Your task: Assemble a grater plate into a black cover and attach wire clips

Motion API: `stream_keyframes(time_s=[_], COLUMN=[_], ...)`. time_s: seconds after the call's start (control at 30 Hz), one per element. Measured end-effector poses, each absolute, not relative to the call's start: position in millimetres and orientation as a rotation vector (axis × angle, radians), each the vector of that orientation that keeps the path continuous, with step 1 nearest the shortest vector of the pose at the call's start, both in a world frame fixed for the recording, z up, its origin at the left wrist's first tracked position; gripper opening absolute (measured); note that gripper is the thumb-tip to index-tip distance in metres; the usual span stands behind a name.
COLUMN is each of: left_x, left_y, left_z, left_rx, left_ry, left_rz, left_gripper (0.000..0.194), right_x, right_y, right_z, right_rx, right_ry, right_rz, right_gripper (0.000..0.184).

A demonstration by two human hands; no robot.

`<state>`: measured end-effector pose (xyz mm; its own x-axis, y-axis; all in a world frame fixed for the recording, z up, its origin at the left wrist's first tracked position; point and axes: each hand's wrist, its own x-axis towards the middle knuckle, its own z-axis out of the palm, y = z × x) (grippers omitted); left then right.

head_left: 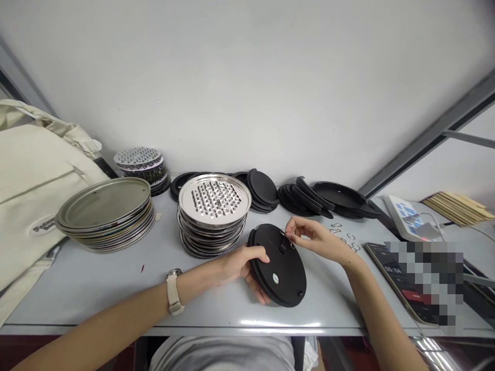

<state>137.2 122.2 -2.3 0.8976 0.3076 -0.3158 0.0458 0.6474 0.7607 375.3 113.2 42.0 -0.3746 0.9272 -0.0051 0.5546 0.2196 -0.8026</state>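
Note:
My left hand grips a round black disc by its left side, thumb on top and fingers underneath. The disc is tilted above the tabletop and has a slot near its upper edge, a small pale sticker and a little knob at lower right. At that slot, my right hand pinches a small thin metal wire clip, partly hidden by the fingertips. Several similar wire clips lie loose to the right of my right hand. Just left of the disc stands a stack of round metal grater plates.
A stack of round metal trays stands left, beside a cream bag. Further grater discs and black round parts line the wall. At right lie a phone, a white power strip and wooden strips.

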Motion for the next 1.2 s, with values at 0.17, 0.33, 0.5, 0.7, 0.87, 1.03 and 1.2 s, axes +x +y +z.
stream_keyframes(time_s=[0.17, 0.33, 0.5, 0.7, 0.87, 1.03, 1.2], left_x=[137, 137, 137, 138, 138, 137, 136], left_y=[122, 122, 121, 121, 120, 120, 118], left_z=[-2, -2, 0, -1, 3, 3, 3], left_rx=[0.849, 0.858, 0.874, 0.864, 0.880, 0.892, 0.901], left_ry=[0.451, 0.457, 0.480, 0.495, 0.520, 0.512, 0.500], left_rz=[0.151, 0.154, 0.150, 0.148, 0.143, 0.155, 0.172], left_gripper=[0.036, 0.036, 0.036, 0.038, 0.037, 0.037, 0.035], right_x=[376, 378, 375, 369, 363, 353, 345], right_y=[112, 112, 111, 110, 109, 107, 105], right_z=[43, 42, 43, 44, 40, 36, 36], right_rx=[-1.337, -1.352, -1.365, -1.374, -1.370, -1.369, -1.373], right_ry=[-2.018, -2.045, -2.048, -2.010, -1.930, -1.953, -2.013], right_rz=[1.062, 0.998, 0.956, 0.934, 0.794, 0.637, 0.554], right_gripper=[0.029, 0.030, 0.029, 0.022, 0.013, 0.004, 0.006])
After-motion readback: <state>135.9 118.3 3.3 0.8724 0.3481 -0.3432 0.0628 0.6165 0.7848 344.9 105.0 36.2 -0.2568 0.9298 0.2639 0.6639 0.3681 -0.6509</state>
